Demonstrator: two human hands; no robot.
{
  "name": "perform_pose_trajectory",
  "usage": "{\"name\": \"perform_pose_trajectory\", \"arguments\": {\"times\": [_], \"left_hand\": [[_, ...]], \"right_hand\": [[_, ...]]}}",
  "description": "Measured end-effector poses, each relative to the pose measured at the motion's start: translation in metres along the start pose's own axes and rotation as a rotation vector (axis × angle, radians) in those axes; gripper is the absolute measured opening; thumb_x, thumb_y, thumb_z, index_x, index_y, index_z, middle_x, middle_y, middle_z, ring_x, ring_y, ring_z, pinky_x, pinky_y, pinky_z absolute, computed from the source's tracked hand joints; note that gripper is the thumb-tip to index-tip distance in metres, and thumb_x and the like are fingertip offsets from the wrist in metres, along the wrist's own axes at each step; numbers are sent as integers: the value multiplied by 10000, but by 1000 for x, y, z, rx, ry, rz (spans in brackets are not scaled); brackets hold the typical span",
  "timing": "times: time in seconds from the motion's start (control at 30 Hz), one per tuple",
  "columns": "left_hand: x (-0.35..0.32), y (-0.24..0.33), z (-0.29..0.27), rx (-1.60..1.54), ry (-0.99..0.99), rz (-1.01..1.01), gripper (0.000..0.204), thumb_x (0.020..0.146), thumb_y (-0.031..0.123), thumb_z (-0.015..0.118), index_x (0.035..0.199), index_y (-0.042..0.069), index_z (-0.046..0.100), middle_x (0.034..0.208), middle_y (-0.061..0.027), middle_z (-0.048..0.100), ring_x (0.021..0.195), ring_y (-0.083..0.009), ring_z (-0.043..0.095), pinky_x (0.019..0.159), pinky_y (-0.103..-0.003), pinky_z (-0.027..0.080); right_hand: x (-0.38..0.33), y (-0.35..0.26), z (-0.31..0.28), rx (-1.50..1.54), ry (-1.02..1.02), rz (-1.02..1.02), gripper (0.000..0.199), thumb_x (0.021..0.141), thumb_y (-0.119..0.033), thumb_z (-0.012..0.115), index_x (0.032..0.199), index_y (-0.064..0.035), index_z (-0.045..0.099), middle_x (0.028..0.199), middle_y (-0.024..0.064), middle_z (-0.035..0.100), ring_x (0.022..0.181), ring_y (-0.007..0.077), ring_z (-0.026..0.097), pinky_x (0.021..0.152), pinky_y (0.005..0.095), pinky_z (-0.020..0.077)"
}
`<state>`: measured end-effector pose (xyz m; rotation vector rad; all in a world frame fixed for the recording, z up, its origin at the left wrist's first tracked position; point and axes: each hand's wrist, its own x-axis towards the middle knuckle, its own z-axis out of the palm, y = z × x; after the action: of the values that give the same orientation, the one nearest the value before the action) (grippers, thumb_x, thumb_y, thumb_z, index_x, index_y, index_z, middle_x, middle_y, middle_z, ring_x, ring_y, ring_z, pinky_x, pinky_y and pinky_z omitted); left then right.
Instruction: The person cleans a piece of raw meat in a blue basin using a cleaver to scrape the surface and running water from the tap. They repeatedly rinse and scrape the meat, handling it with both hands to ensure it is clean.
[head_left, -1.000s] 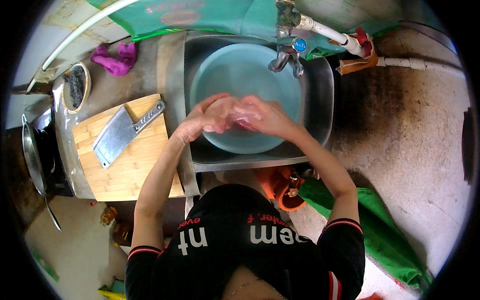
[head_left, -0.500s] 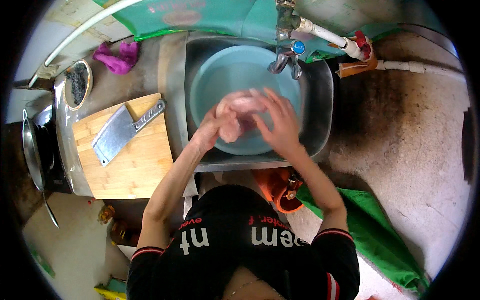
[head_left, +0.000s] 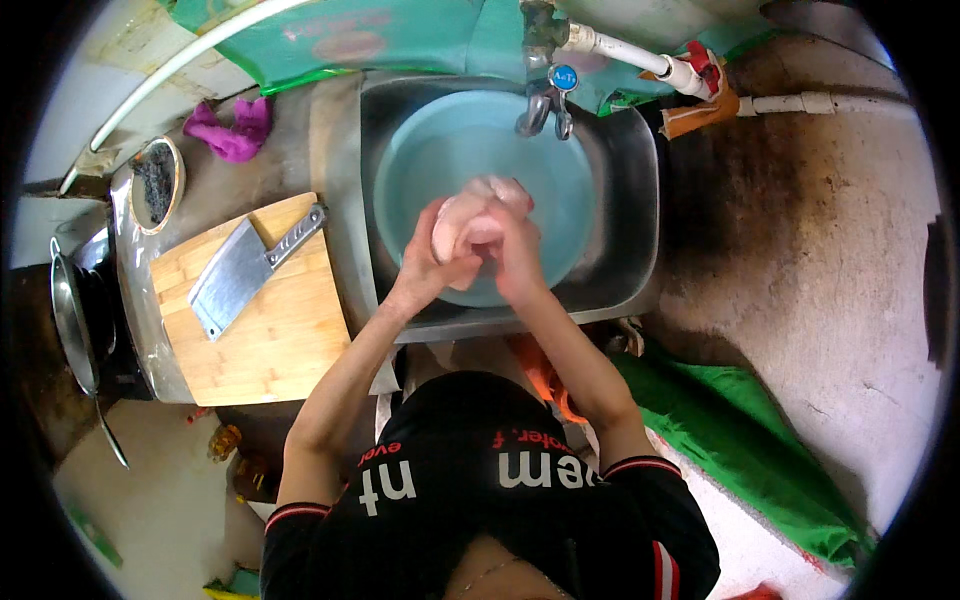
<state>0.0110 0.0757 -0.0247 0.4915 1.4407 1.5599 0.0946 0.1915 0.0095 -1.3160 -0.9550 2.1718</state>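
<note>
Basin (head_left: 410, 150): round, smooth, pale blue, inside metal sink (head_left: 632, 200).
Meat (head_left: 480, 207): pale pink, glossy, folded; held over basin.
Left hand (head_left: 428, 262): gripping meat's left side.
Right hand (head_left: 518, 262): gripping right side (fingers partly hidden).
Board (head_left: 270, 350): wooden, bearing cleaver (head_left: 228, 280).
Faucet (head_left: 538, 105): overhangs basin's far rim.

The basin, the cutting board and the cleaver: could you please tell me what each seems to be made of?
The basin looks like smooth plastic, given its even pale-blue colour. The cutting board appears to be wood or bamboo with a fairly matte finish, from its tan, streaky surface. The cleaver has a grey, dully shining blade, probably steel; its handle may be metal too.
</note>
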Motion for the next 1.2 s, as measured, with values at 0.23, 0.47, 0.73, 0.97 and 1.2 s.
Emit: {"name": "perform_pose_trajectory", "arguments": {"times": [0.23, 0.47, 0.73, 0.97, 1.2], "left_hand": [[0, 22, 10, 315, -20, -40, 844, 699, 123, 770, 1398, 82, 297, 1221, -140, 540, 1117, -254, 555, 937, -363, 459], [1, 10, 10, 470, -6, 13, 855, 691, 102, 766, 1384, 47, 268, 1194, -168, 545, 1090, -290, 573, 916, -379, 476], [6, 8, 8, 449, -63, -47, 888, 666, 81, 776, 1387, 38, 258, 1214, -155, 524, 1126, -253, 550, 951, -366, 453], [19, 12, 4, 100, -229, -221, 938, 630, 61, 788, 1400, 39, 253, 1296, -111, 458, 1205, -215, 479, 1011, -348, 396], [30, 46, 12, -84, -375, -257, 937, 645, 54, 734, 1432, 39, 226, 1324, -103, 440, 1220, -214, 462, 1031, -345, 364]], "right_hand": [[5, -4, -5, -28, -70, 11, 470, 776, -184, 617, 1213, -66, 488, 1048, 62, 558, 929, 150, 593, 742, 295, 496], [16, 10, -15, 36, -196, 169, 514, 782, -190, 617, 1248, -161, 403, 1094, 18, 504, 994, 150, 547, 790, 306, 466], [17, 12, -11, -166, -90, 38, 547, 719, -93, 605, 1241, -50, 446, 1100, 81, 542, 980, 184, 571, 797, 338, 497], [24, 6, -7, -475, -51, -199, 545, 687, -21, 543, 1228, -5, 470, 1091, 109, 551, 1006, 208, 567, 838, 325, 486], [42, 0, -22, -573, -159, -490, 538, 711, 0, 517, 1247, -18, 488, 1139, 119, 545, 1068, 219, 547, 878, 306, 465]]}}
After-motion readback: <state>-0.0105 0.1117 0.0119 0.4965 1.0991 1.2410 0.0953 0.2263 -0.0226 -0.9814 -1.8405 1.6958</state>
